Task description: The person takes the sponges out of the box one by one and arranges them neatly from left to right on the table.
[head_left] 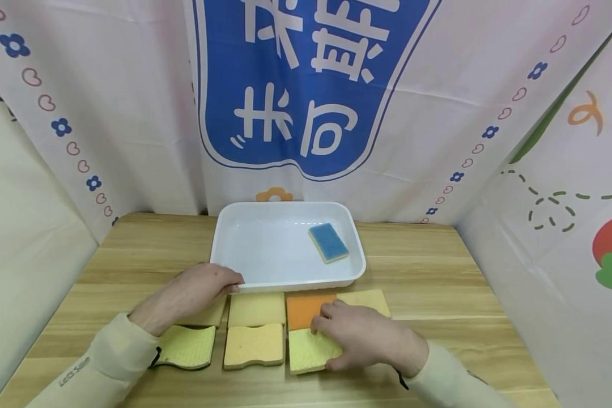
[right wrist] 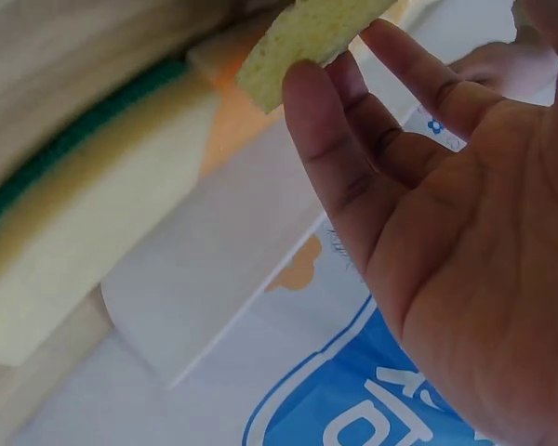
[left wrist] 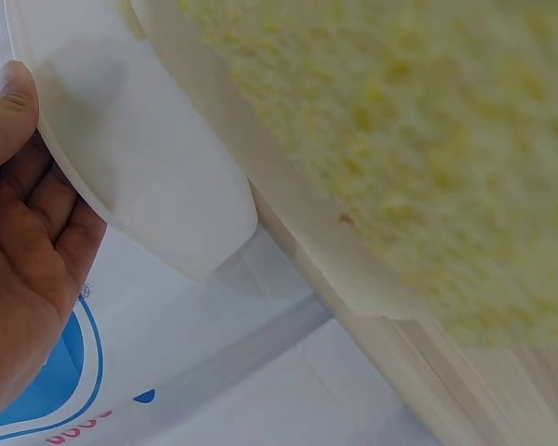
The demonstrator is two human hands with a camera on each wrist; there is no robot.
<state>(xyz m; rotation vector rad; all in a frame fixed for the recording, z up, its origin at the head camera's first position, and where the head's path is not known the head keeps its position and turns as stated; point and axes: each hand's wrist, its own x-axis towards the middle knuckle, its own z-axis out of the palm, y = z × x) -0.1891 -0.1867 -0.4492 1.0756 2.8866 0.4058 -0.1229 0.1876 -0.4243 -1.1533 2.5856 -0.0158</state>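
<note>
My left hand [head_left: 201, 289] grips the near-left rim of a white tray [head_left: 270, 285], thumb on one side and fingers on the other, as the left wrist view also shows. A blue-topped sponge [head_left: 328, 242] lies in the tray's right part. At the right end of the front row, my right hand [head_left: 362, 337] pinches a yellow-green sponge [head_left: 306, 351] between thumb and fingers. An orange sponge [head_left: 306, 310] lies just behind it. Partly covered by that hand is a pale yellow sponge [head_left: 372, 300]. In the right wrist view, the held yellow-green sponge [right wrist: 302, 46] shows at the fingertips.
Further left stand a pale yellow sponge [head_left: 257, 309], a wavy-edged yellow sponge [head_left: 254, 345] and a wavy yellow-green sponge [head_left: 190, 347]. Another pale sponge [head_left: 211, 316] is partly under my left arm. Printed cloth [head_left: 148, 141] hangs behind the wooden table [head_left: 428, 272].
</note>
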